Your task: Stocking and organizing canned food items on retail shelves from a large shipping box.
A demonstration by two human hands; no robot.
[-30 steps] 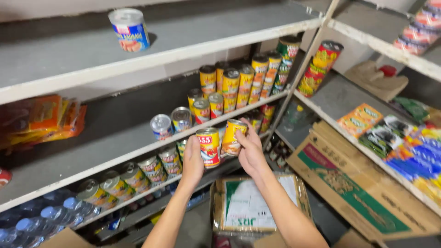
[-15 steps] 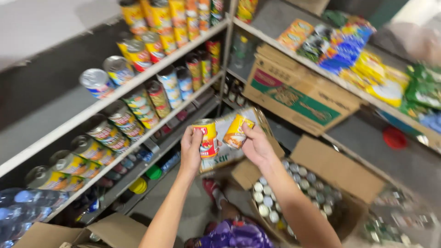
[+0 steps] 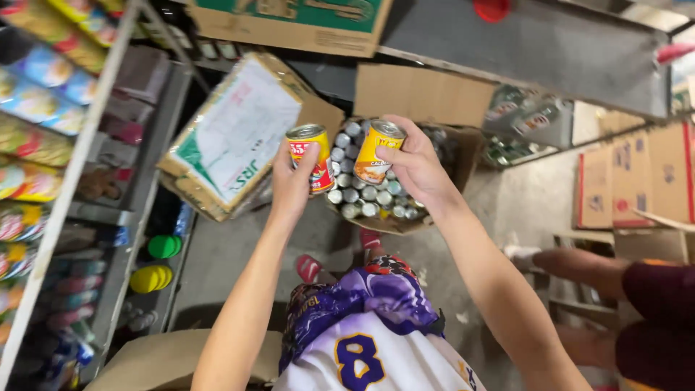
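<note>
The left hand is closed around a red can and the right hand is closed around a yellow can, both held upright side by side but apart, just above an open carton on the floor that is packed with silver-topped cans. A flat wrapped box leans just left of the carton, beside the shelves of bright packets and tins, while another person's arm reaches in low from the right, well apart from the two hands.
</note>
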